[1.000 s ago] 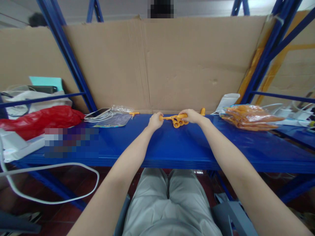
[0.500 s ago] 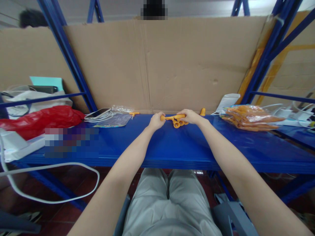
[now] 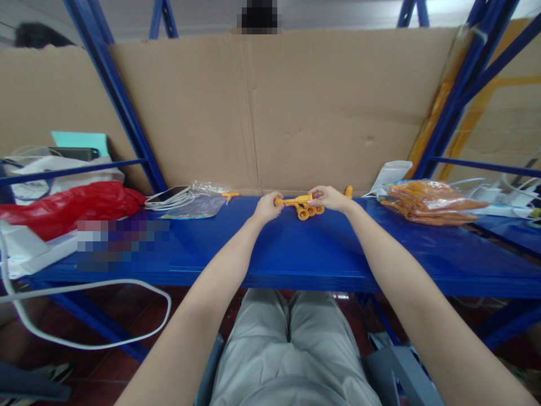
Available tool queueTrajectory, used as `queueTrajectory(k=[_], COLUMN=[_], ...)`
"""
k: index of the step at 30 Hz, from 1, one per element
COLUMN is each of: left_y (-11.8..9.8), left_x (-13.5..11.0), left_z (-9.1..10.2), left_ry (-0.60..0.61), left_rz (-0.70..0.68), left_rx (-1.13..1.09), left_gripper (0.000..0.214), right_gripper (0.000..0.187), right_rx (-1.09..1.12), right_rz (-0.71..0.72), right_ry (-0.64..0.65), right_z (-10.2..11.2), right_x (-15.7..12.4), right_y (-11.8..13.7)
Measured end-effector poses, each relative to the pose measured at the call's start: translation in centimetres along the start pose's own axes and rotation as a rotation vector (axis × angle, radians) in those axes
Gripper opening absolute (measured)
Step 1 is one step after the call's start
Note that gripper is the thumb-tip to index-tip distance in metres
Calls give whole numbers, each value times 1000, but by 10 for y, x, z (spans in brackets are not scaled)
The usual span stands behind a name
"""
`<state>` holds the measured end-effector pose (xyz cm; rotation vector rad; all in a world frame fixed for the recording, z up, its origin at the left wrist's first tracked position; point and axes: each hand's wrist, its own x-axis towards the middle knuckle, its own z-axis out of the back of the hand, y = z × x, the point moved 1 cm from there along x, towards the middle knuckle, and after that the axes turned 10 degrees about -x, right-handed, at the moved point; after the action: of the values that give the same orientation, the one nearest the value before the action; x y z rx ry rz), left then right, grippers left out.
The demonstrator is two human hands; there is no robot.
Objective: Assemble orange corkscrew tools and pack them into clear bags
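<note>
Near the back of the blue table, both hands are closed on one long orange plastic piece (image 3: pixel 298 200), which looks ridged along its left part and smooth along its right. My left hand (image 3: pixel 267 207) pinches the rounded left end. My right hand (image 3: pixel 326 197) grips the right end between thumb and fingers. Just below and in front of it lie several orange cup-shaped pieces (image 3: pixel 304 213); whether they are joined to the held piece I cannot tell. A small orange cone-like piece (image 3: pixel 349 192) stands right behind my right hand.
An orange T-shaped piece (image 3: pixel 230 195) lies on a clear plastic bag (image 3: pixel 198 207) to the left, beside a phone with a white cable (image 3: pixel 173 197). Bagged orange parts (image 3: pixel 431 203) sit at right. A cardboard sheet (image 3: pixel 313 113) closes the back; a red bag (image 3: pixel 76 208) lies far left.
My right hand has shifted slightly and its fingers have changed their grip, so more of the orange piece and of the cups below shows. My left hand stays nearly in place.
</note>
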<state>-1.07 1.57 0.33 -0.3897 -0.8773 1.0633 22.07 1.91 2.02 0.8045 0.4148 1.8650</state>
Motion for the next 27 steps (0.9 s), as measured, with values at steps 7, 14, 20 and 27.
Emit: queueTrajectory(k=[7, 14, 20, 27], left_y=[-1, 1, 0, 2], left_x=[0, -1, 2, 3], left_z=[-2, -3, -2, -2], left_ry=[28, 23, -26, -27], left_rz=[24, 57, -6, -37], left_rx=[-34, -114, -78, -70], left_gripper=[27, 24, 24, 25], right_gripper=[33, 31, 23, 37], right_rx=[-59, -211, -97, -14], right_rz=[36, 82, -31, -154], right_ry=[11, -32, 40, 39], right_z=[0, 3, 1, -1], right_x=[-1, -3, -2, -4], right_y=[3, 9, 12, 12])
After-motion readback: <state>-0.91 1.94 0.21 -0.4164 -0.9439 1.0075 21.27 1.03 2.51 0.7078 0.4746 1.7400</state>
